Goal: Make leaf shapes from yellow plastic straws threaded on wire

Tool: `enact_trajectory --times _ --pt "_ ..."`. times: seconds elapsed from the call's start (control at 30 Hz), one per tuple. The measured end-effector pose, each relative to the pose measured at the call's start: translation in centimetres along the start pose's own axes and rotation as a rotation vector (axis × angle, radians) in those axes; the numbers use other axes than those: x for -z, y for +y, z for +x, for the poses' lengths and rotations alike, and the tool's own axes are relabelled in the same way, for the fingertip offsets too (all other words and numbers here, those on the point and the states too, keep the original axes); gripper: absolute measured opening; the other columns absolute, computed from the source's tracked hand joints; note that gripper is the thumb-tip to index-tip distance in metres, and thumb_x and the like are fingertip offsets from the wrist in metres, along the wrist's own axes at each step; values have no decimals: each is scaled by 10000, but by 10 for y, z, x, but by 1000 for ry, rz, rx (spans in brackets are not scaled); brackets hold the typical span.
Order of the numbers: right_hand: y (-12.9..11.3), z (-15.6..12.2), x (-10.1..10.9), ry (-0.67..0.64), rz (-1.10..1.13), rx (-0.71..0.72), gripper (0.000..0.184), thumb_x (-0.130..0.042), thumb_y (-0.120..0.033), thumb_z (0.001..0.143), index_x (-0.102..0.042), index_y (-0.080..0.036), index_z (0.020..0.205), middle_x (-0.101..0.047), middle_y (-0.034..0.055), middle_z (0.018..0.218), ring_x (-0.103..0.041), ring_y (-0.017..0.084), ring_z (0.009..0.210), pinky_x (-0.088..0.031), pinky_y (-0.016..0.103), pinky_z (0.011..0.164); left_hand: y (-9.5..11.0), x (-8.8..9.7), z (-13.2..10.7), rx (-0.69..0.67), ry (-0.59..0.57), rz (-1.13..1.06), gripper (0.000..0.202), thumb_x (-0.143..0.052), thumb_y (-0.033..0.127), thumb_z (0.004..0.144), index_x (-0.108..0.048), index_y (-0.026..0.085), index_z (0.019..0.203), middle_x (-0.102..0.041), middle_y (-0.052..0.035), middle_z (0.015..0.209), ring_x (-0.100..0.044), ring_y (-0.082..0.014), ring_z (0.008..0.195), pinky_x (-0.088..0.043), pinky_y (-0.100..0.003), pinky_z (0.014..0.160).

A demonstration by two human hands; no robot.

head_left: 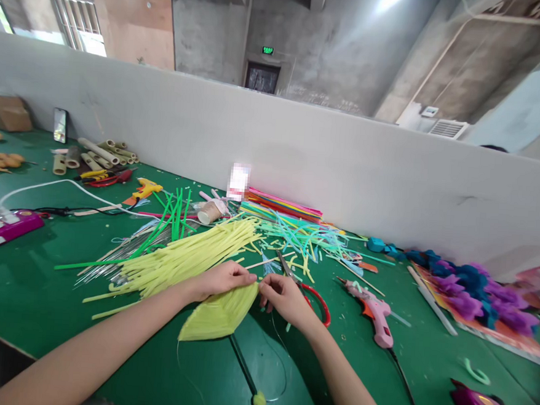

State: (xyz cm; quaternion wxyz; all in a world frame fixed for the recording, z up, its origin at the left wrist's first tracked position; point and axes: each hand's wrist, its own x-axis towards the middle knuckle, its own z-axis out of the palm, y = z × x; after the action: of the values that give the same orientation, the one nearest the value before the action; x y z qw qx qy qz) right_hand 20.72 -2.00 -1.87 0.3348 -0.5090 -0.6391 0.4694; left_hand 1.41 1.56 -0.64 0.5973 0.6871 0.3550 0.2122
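Observation:
My left hand (pixel 224 281) is closed on the upper edge of a yellow-green, leaf-like piece (pixel 218 316) that seems built from fuzzy pipe cleaners. Beside its right corner, my right hand (pixel 284 297) is pinched, the fingertips almost meeting those of the left; what they grip is too small to make out. A thin clear thread or wire (pixel 287 358) loops below the right hand. Under the piece lies a dark green stick (pixel 244 364) with a small yellow-green knot (pixel 259 401). Red-handled scissors (pixel 319 298) lie partly behind my right hand.
Loose yellow pipe cleaners (pixel 192 252) are heaped behind my left arm, green ones (pixel 176 214) beyond. A pink glue gun (pixel 376 312) lies to the right, a yellow glue gun (pixel 147 189) back left. Purple and blue fuzzy flowers (pixel 476 291) sit far right. A white partition (pixel 346 165) stands behind.

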Motion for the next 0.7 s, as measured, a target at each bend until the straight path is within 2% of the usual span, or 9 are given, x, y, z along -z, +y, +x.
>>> enact_trajectory --times 0.17,0.43,0.57,0.7 --pt "-1 -2 -3 -21 12 9 166 -542 -326 817 -550 -187 726 -571 -34 572 -566 107 518 -403 182 438 -2 1 1 -40 16 65 522 -591 646 712 -482 152 584 -301 50 569 -241 -91 552 -168 -241 499" --pt "2 0 -4 29 51 30 224 -545 -382 835 -550 -185 728 -573 -30 568 -520 97 492 -390 195 455 -2 4 1 -18 -34 38 512 -603 646 706 -579 136 677 -395 36 601 -311 -99 570 -205 -235 518" --pt "4 2 -3 90 73 56 232 -562 -401 828 -543 -191 732 -568 -33 574 -517 99 512 -388 199 474 1 6 -1 61 -86 -31 495 -696 613 629 -626 138 751 -476 31 613 -393 -107 563 -264 -228 527" --pt "4 2 -5 68 99 51 253 -562 -416 823 -544 -189 713 -582 -24 566 -519 105 498 -402 212 477 2 6 -2 111 -111 -86 463 -750 544 596 -637 133 779 -522 18 644 -440 -114 572 -311 -227 534"
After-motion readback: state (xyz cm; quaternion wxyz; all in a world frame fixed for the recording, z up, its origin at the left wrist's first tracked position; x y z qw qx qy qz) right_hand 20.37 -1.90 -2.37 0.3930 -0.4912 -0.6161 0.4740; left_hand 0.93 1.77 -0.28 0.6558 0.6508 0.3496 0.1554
